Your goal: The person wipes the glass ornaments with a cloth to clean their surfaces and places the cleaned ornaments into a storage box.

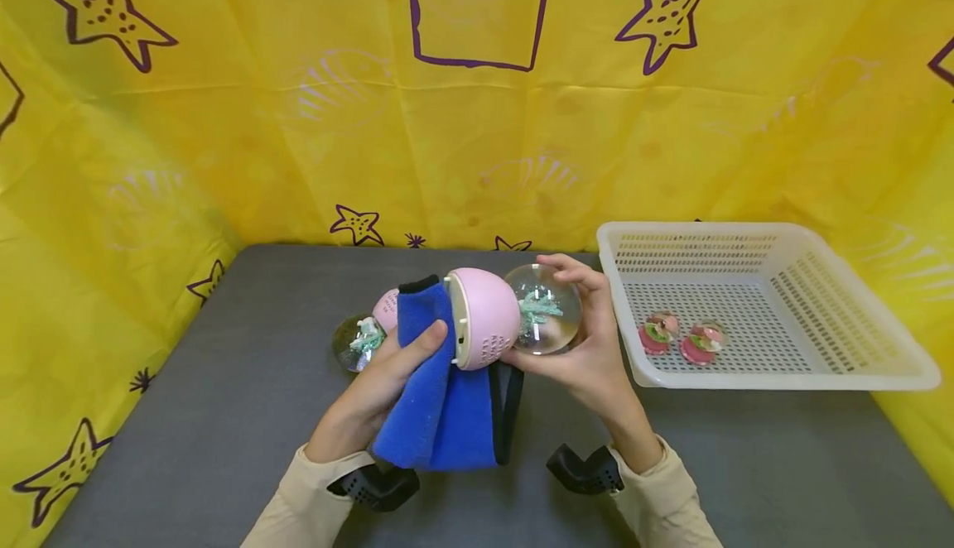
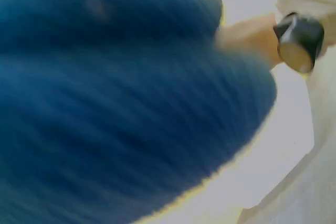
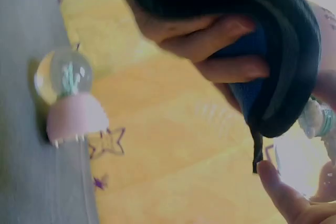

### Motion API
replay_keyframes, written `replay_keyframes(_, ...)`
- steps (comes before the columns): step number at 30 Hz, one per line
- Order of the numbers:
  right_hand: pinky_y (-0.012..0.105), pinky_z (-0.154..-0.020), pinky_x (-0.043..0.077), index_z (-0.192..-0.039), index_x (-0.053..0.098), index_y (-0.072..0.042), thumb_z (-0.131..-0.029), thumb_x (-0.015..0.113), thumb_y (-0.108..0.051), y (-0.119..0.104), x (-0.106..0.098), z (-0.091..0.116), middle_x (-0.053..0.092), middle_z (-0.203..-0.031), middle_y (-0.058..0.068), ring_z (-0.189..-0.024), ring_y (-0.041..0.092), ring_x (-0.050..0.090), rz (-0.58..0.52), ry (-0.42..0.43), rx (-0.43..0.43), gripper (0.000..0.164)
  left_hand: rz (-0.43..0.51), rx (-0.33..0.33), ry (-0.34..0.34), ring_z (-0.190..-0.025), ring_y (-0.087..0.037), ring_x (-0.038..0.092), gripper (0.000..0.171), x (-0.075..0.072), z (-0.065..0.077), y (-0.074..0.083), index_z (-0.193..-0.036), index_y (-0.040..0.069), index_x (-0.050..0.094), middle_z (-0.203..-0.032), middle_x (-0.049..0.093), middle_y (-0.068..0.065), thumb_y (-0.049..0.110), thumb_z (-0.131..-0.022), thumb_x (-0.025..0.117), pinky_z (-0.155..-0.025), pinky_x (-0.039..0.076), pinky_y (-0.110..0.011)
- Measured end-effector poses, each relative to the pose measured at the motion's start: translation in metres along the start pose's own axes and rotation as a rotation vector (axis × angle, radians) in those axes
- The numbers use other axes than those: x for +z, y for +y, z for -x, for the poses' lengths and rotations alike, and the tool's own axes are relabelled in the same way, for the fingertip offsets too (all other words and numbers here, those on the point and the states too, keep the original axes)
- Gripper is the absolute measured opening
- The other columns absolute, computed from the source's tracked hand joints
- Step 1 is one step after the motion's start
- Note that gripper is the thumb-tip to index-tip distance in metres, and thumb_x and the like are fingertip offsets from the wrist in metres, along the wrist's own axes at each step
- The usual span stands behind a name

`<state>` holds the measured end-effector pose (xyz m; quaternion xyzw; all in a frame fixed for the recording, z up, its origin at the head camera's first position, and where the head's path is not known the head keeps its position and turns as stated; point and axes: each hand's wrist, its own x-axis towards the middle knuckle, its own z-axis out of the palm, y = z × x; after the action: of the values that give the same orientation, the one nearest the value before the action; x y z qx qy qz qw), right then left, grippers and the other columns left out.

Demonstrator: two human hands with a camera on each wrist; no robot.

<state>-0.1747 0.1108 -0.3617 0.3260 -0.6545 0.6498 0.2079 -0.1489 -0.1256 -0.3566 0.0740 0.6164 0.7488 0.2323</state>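
Note:
A snow globe with a pink base (image 1: 488, 320) and a clear ball holding a green figure is held sideways above the grey table. My right hand (image 1: 592, 358) grips its glass ball (image 1: 547, 308), thumb below and fingers over the far side. My left hand (image 1: 380, 386) holds a folded blue cloth (image 1: 425, 415) with black edging, its thumb on top, against the underside of the base. In the left wrist view the blue cloth (image 2: 131, 114) fills most of the picture. The right wrist view shows left-hand fingers (image 3: 220, 51) curled round the cloth.
Behind my left hand a second snow globe (image 1: 365, 341) lies on its side on the table (image 1: 246, 366). At the right stands a white perforated basket (image 1: 782, 378) with two small pink-based globes (image 1: 658, 333) inside. A yellow patterned cloth (image 1: 477, 134) hangs behind and beside the table.

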Motion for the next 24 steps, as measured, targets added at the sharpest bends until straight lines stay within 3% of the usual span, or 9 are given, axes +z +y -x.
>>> replay_keyframes(3,0.031,-0.104,0.047,-0.127,0.031,0.011,-0.067,0.087,0.005,-0.003,0.0,0.001,0.043,-0.143,0.013,-0.135,0.025,0.042,-0.028,-0.046,0.06,0.083,0.003,0.097,0.029,-0.113,-0.021,0.056,0.078,0.0,-0.002,-0.002,-0.146,0.007,0.026,-0.127,0.051,-0.008,0.055,-0.094,0.059,-0.094,0.049,-0.039)
replay_keyframes(6,0.028,-0.096,0.053,-0.138,0.029,0.006,-0.083,0.078,-0.006,-0.006,0.0,0.002,0.038,-0.149,0.016,-0.134,0.024,0.043,-0.093,-0.111,0.138,0.075,-0.005,0.192,0.086,-0.111,-0.019,0.058,0.068,-0.002,-0.004,-0.003,-0.143,0.009,0.031,-0.123,0.054,-0.005,0.048,-0.096,0.06,-0.095,0.049,-0.038)
replay_keyframes(9,0.029,-0.084,0.058,-0.148,0.027,-0.003,-0.092,0.067,-0.009,-0.007,-0.001,0.004,0.038,-0.149,0.019,-0.126,0.019,0.05,-0.105,-0.177,0.218,0.07,-0.032,0.276,0.136,-0.11,-0.018,0.058,0.053,-0.004,-0.003,-0.002,-0.138,0.013,0.041,-0.12,0.059,-0.001,0.039,-0.097,0.062,-0.094,0.049,-0.035)
replay_keyframes(14,0.033,-0.078,0.06,-0.152,0.027,-0.016,-0.093,0.066,-0.008,-0.009,-0.002,0.005,0.044,-0.143,0.018,-0.11,0.017,0.06,-0.039,-0.277,0.331,0.071,-0.044,0.469,0.116,-0.105,-0.014,0.061,0.037,-0.011,-0.002,0.001,-0.13,0.017,0.055,-0.116,0.066,0.003,0.023,-0.096,0.066,-0.092,0.05,-0.028)
replay_keyframes(17,0.033,-0.08,0.06,-0.148,0.033,-0.012,-0.087,0.072,-0.002,-0.009,-0.002,0.004,0.046,-0.141,0.017,-0.112,0.02,0.059,-0.053,-0.28,0.306,0.073,-0.016,0.562,0.064,-0.104,-0.013,0.062,0.04,-0.014,-0.004,0.002,-0.132,0.014,0.056,-0.117,0.067,0.002,0.016,-0.094,0.068,-0.093,0.051,-0.027)
replay_keyframes(19,0.032,-0.084,0.059,-0.141,0.038,-0.004,-0.077,0.079,0.006,-0.008,-0.001,0.003,0.048,-0.139,0.018,-0.117,0.022,0.057,-0.06,-0.252,0.239,0.076,-0.007,0.579,0.03,-0.104,-0.013,0.062,0.04,-0.016,-0.005,0.002,-0.133,0.013,0.056,-0.118,0.066,0.002,0.013,-0.095,0.066,-0.093,0.051,-0.027)
replay_keyframes(21,0.03,-0.088,0.057,-0.132,0.043,0.003,-0.066,0.084,0.012,-0.008,0.0,0.002,0.049,-0.137,0.018,-0.124,0.025,0.052,-0.054,-0.211,0.158,0.078,-0.015,0.551,0.015,-0.107,-0.013,0.062,0.039,-0.016,-0.004,0.002,-0.135,0.012,0.054,-0.12,0.065,0.002,0.013,-0.097,0.062,-0.095,0.051,-0.027)
replay_keyframes(24,0.031,-0.089,0.057,-0.124,0.045,0.008,-0.056,0.089,0.014,-0.007,0.0,0.001,0.049,-0.135,0.02,-0.13,0.027,0.048,-0.04,-0.166,0.05,0.08,-0.039,0.4,0.025,-0.108,-0.015,0.061,0.039,-0.015,-0.002,0.003,-0.137,0.012,0.047,-0.121,0.062,0.001,0.025,-0.101,0.057,-0.094,0.051,-0.03)
